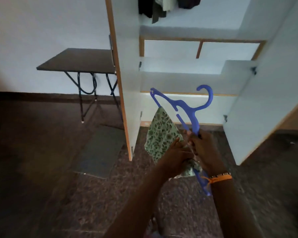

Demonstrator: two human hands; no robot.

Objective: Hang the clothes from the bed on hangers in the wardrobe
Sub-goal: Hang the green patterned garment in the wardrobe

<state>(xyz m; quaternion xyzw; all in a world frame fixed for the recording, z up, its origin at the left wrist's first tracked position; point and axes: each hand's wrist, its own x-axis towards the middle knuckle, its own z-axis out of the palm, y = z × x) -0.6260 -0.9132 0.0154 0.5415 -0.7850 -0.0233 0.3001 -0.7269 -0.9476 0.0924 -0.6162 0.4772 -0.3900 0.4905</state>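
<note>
1. While my right hand [206, 148] grips one blue hanger [186, 109] at lower centre, my left hand [175, 156] pinches one leaf-print garment [160, 134] draped on it.
2. Hands touching.
3. One open wardrobe [187, 66] upper right; roughly four clothes [169, 6] hanging inside.
4. One dark table [77, 60] upper left.

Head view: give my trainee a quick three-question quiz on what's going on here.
1. True or false: the blue hanger already hangs on the wardrobe rail.
2. Which hand grips the hanger's lower arm? A) left hand B) right hand
3. Fill in: the leaf-print garment is hooked on the hanger's ____ end.

Key: 1 false, it is held in front of the open wardrobe. 2 B, the right hand; the left hand holds the garment. 3 upper.
</note>
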